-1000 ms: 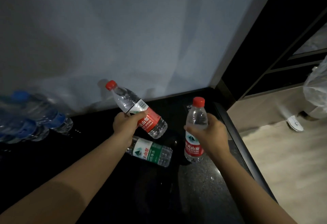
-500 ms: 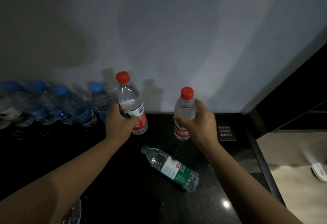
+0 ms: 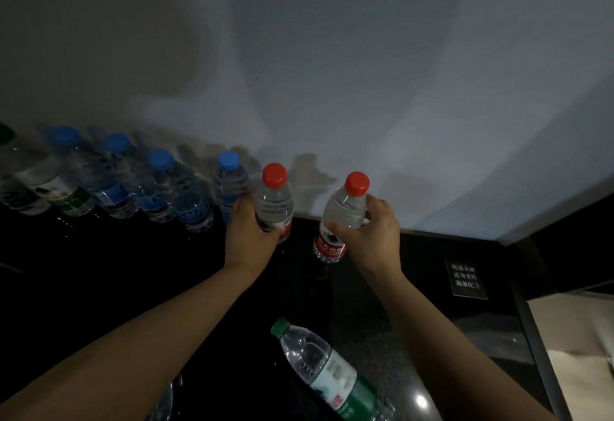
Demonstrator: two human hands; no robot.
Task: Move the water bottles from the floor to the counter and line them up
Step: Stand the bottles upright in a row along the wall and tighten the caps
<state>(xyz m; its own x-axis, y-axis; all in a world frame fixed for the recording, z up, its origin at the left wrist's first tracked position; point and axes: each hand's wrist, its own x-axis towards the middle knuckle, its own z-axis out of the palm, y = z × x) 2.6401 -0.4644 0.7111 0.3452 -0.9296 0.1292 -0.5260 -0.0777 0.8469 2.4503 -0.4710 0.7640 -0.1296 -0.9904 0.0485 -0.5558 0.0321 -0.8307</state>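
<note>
My left hand (image 3: 249,234) grips a red-capped water bottle (image 3: 274,199) upright at the right end of a row of blue-capped bottles (image 3: 186,194) standing along the wall on the black counter (image 3: 99,271). To its right, my right hand (image 3: 368,238) holds a second red-capped bottle (image 3: 344,211), slightly tilted, its base at the counter surface. A green-capped bottle (image 3: 325,367) lies on its side on the counter, nearer to me between my forearms.
A pale wall (image 3: 332,72) rises right behind the row. A small black sign with white text (image 3: 466,277) lies on the counter at the right. The counter's right edge (image 3: 538,354) drops to a light floor. Another clear bottle (image 3: 166,404) peeks out under my left forearm.
Both hands have carried their red-capped bottles farther back toward the wall. The left bottle now stands beside the last blue-capped bottle. The view has tilted up and left.
</note>
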